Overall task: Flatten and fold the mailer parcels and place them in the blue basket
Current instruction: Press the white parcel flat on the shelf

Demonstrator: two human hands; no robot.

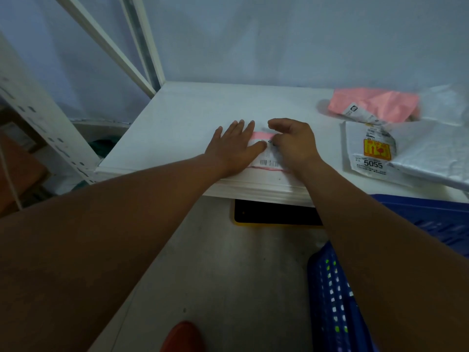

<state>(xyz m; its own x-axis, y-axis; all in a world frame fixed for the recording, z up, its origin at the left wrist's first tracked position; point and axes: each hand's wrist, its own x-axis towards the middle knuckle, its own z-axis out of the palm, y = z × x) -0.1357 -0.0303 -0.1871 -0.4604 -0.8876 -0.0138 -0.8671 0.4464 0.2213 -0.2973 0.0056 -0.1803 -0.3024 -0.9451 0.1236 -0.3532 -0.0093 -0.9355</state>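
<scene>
Now the fingers of the left hand [236,146] are straight and spread, and they press flat on a small pink mailer [261,136]. The fingers of the right hand [291,143] are curled down over the right side of the same mailer. I cannot tell if they pinch it or just rest on it, as the hand hides that part. Between the two hands you can see a white label [269,161] with a bar code on the mailer. The mailer lies flat near the front edge of a white table [193,115]. Over to the right on the table, well apart from the hands, lie another pink mailer [375,102], all crumpled, a white mailer [365,151] with a yellow sticker, and a big clear bag [431,148]. Down on the floor at the right is the blue basket [332,298]. A white metal rack [38,115] stands at the left.
</scene>
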